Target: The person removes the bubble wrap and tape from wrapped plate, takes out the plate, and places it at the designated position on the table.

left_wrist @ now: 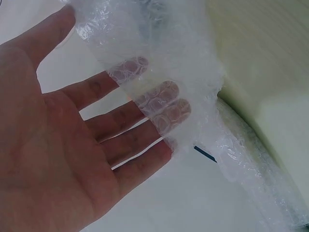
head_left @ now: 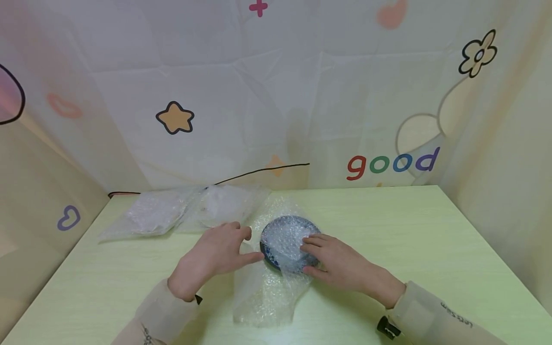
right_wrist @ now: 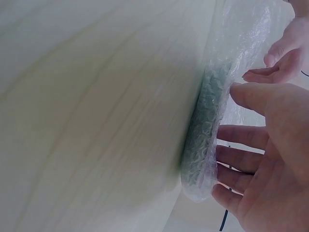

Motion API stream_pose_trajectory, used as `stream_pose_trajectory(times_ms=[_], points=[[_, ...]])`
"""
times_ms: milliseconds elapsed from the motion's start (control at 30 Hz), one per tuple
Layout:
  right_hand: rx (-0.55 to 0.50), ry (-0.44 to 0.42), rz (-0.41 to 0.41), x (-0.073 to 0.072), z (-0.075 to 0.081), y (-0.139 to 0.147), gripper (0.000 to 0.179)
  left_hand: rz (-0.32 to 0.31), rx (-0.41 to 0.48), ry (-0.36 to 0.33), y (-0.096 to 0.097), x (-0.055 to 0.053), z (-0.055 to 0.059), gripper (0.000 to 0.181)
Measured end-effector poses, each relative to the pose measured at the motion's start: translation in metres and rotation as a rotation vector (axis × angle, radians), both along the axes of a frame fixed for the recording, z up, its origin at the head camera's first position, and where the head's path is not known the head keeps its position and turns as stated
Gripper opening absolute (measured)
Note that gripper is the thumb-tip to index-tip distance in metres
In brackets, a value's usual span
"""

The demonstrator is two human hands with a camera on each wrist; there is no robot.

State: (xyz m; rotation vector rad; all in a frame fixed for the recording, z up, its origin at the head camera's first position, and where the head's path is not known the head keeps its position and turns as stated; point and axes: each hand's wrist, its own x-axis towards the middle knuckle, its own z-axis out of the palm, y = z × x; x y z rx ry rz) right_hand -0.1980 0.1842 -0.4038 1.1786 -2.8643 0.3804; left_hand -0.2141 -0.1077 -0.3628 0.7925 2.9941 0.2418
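A round blue patterned dish (head_left: 270,256), a plate or shallow bowl, sits near the table's middle, with bubble wrap (head_left: 264,304) covering most of it. My right hand (head_left: 340,261) rests its fingertips on the wrapped right side of the dish; in the right wrist view those fingers (right_wrist: 236,157) lie against the wrap. At the left of the dish is my left hand (head_left: 217,256), its thumb near the rim. Through a clear sheet of bubble wrap (left_wrist: 193,92), the left wrist view shows the fingertips of this hand, fingers (left_wrist: 130,140) extended and not curled round it.
Two flat bubble-wrapped packages, one at the back left (head_left: 151,215) and one beside it (head_left: 222,203), lie on the pale green table (head_left: 401,230). What they contain is not clear. A printed curtain (head_left: 276,96) hangs behind the table's back edge.
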Motion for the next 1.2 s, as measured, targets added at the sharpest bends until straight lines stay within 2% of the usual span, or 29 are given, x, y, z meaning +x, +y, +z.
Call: stream_pose_trajectory(times_ms=[467,833,1200], points=[[0.004,0.008,0.003,0.001,0.001,0.000,0.043,0.013,-0.014,-0.110,-0.005,0.002,0.009,0.045],[0.017,-0.005,-0.004,0.000,0.001,-0.001,0.043,0.010,-0.015,-0.142,-0.008,0.003,0.009,0.043],[0.021,-0.005,-0.009,0.000,0.001,-0.001,0.044,-0.006,-0.035,-0.240,-0.015,0.003,0.014,0.039]])
